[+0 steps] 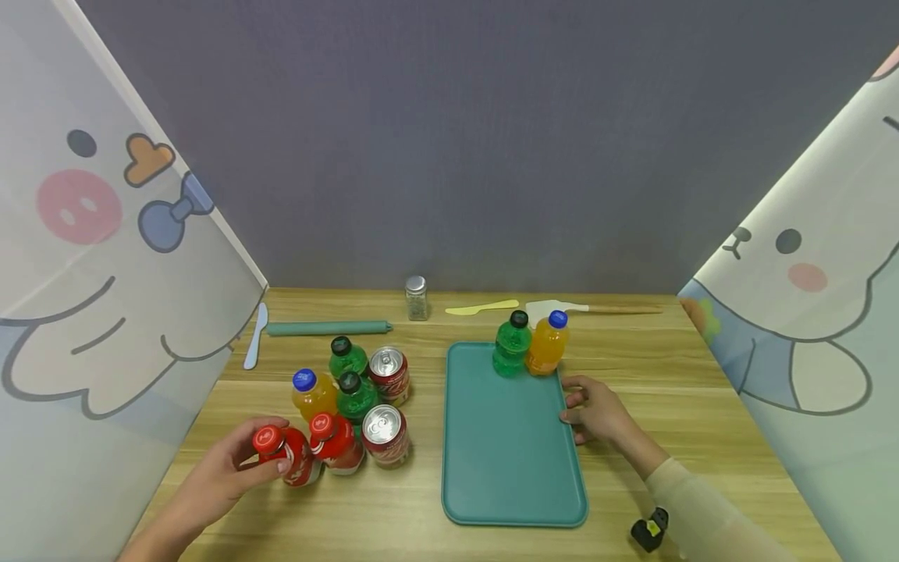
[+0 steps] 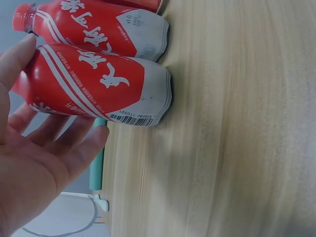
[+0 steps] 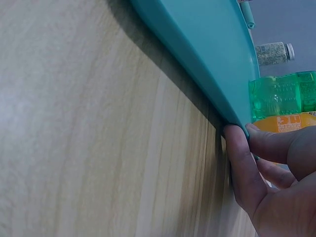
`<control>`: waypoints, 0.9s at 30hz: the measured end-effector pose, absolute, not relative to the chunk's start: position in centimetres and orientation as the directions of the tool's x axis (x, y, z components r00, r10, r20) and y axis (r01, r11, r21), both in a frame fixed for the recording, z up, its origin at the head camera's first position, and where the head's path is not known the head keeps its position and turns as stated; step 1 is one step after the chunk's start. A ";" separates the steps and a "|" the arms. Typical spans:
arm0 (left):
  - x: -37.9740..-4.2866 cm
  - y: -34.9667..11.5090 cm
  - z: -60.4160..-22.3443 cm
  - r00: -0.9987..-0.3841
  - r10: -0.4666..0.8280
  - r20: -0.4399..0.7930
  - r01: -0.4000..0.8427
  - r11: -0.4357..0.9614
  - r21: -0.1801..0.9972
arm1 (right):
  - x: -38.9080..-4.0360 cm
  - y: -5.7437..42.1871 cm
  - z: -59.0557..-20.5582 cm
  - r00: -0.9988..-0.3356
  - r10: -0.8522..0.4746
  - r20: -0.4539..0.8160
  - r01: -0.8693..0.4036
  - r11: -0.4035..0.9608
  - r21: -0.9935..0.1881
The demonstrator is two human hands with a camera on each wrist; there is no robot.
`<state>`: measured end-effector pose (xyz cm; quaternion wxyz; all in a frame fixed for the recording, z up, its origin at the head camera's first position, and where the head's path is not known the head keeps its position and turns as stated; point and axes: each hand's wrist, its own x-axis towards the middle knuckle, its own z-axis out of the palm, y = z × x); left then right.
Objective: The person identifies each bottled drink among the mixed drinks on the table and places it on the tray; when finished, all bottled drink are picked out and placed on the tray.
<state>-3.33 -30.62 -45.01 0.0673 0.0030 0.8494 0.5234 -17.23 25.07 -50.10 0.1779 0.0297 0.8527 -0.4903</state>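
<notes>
Only the left wrist view showed the barcode [image 2: 132, 119] on the red-capped, red-and-white plastic bottle [image 1: 300, 460], which stood cap-up, long axis vertical, on the wood-grain table [image 1: 393, 515] within the curled left hand [image 1: 226, 470], while the right hand [image 1: 597, 410] pinched the teal rectangular plastic tray [image 1: 513, 453] by its right rim

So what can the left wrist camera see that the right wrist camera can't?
Only the left wrist view shows the left hand around a red cola bottle, another red cola bottle beside it, and a pale blue knife. Only the right wrist view shows the right hand pinching the edge of a teal tray, plus a green drink bottle, an orange drink bottle and a shaker jar. Both show the wooden table and part of the teal rod.
</notes>
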 end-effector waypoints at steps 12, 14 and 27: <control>-3.0 -30.4 -45.1 -0.993 -0.004 -0.121 -0.106 0.497 0.861 | -17.3 25.2 -50.2 -0.935 -0.122 -0.333 0.228 0.512 -0.828; -3.0 -30.3 -45.1 -0.992 -0.024 -0.122 -0.117 0.509 0.853 | -17.3 25.1 -50.1 -0.936 -0.121 -0.332 0.227 0.513 -0.828; -2.9 -30.4 -45.3 -0.986 -0.118 -0.115 -0.162 0.579 0.799 | -17.2 25.0 -50.2 -0.936 -0.114 -0.334 0.231 0.516 -0.825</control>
